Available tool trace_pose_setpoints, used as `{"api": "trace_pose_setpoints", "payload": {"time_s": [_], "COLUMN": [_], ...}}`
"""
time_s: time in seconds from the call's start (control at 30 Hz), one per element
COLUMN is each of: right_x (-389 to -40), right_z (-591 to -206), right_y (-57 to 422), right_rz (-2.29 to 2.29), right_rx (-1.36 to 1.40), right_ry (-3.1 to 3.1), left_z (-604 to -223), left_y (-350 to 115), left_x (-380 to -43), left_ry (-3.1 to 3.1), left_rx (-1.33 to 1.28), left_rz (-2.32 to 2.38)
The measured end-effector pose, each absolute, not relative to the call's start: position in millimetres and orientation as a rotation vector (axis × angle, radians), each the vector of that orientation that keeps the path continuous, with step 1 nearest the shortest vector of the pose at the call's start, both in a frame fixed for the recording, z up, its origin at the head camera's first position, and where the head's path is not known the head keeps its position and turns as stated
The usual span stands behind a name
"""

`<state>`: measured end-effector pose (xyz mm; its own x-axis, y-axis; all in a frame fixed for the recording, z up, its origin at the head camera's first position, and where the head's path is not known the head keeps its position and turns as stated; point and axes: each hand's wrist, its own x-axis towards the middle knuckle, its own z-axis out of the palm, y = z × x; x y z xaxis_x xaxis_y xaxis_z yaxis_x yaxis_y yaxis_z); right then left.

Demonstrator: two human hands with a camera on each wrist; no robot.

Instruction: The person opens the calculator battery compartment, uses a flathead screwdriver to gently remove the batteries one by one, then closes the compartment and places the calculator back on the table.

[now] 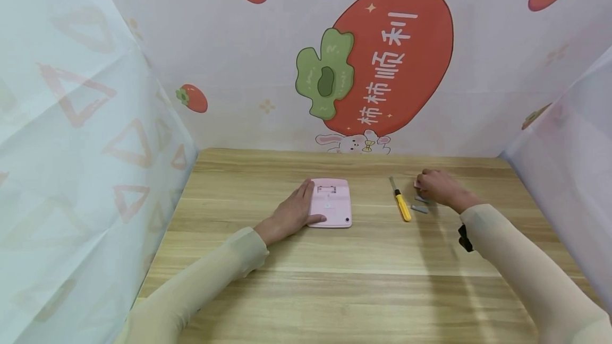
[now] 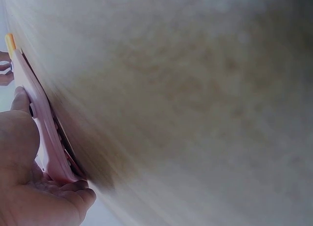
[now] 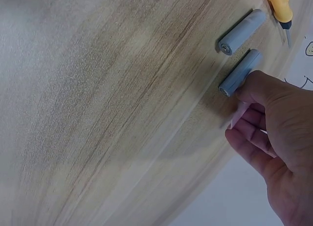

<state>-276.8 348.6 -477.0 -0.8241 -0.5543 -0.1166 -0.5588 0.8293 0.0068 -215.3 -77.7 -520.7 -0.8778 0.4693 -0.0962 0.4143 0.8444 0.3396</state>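
Observation:
A pink calculator [image 1: 338, 206] lies back side up on the table, its small battery compartment [image 1: 327, 189] uncovered near the far edge. My left hand [image 1: 292, 210] grips its left side; in the left wrist view the thumb [image 2: 20, 100] lies on the back while the fingers are at the edge. Over to the right, my right hand [image 1: 439, 187] pinches a small pink cover [image 3: 238, 114] between thumb and fingers. Two grey batteries [image 3: 242, 31] lie beside that hand, the nearer one right at the thumb.
A screwdriver [image 1: 402, 206] with a yellow handle lies between the calculator and the batteries, its tip pointing away. Behind the wooden table [image 1: 315, 291] stands a printed cloth wall [image 1: 248, 68], with more cloth at both sides.

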Motion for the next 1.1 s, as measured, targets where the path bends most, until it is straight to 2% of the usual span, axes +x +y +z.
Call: {"api": "trace_pose_setpoints", "payload": {"time_s": [1.1], "right_x": [-258.9], "right_z": [-455.3], "right_y": [292.1], "right_rz": [0.134], "right_rx": [-1.099], "right_ry": [2.920], "left_z": [-519.4], "left_y": [-77.1], "left_x": [-215.2], "left_ry": [2.843], "left_rx": [0.699], "left_rz": [0.442]}}
